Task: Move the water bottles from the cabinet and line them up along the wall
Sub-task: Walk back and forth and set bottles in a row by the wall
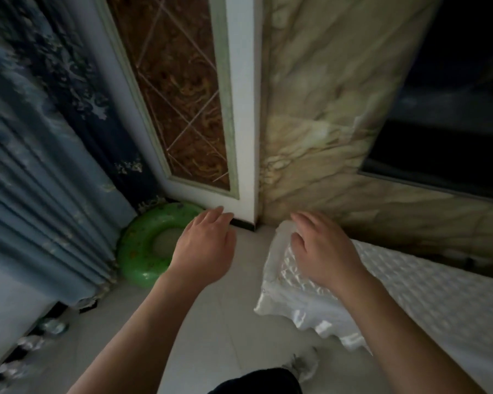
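Note:
Several clear water bottles stand in a row on the floor at the lower left, along the foot of a white wall. They look blurred and dim. My left hand hovers over the pale tiled floor with relaxed fingers and holds nothing. My right hand is stretched out beside it, also with loose fingers and nothing in it, above the corner of a white quilted cover. No cabinet shows in this view.
A green inflatable swim ring lies on the floor in the corner, by a blue patterned curtain. A white-framed panel and a marble wall rise ahead. The white quilted cover fills the right side. A dark screen hangs upper right.

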Tool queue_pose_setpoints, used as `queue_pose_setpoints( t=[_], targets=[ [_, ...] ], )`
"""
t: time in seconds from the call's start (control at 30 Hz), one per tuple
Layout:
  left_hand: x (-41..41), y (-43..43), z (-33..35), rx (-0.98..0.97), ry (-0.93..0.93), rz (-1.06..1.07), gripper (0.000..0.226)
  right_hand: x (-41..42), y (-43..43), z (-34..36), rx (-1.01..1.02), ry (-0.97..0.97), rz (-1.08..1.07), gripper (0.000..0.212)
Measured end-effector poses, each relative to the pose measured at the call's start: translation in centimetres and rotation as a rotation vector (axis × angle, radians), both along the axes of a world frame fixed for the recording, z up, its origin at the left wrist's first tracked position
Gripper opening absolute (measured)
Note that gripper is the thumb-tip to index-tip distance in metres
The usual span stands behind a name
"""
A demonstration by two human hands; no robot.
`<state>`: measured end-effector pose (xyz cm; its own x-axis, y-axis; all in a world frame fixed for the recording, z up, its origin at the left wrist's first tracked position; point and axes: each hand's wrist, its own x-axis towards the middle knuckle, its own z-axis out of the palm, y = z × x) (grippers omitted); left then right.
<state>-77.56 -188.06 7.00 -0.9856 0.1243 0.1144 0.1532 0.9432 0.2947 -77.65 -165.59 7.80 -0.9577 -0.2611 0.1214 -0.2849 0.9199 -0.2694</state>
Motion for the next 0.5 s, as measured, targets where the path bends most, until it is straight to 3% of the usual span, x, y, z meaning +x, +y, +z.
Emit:
queue_pose_setpoints(
  t=[0.27,0.5],
  targets=[
    [-6.6,10.6,-1.9,0.01,0.005,-0.071,0.036,-4.1,10.0,-2.2,0.034,-0.067,-0.094,0.043],
    [-12.4,20.5,-3.1,0.051,0.015,-0.109,0.034,-8.9,19.8,-2.7,0.044,-0.143,-0.123,0.05]
  ],
)
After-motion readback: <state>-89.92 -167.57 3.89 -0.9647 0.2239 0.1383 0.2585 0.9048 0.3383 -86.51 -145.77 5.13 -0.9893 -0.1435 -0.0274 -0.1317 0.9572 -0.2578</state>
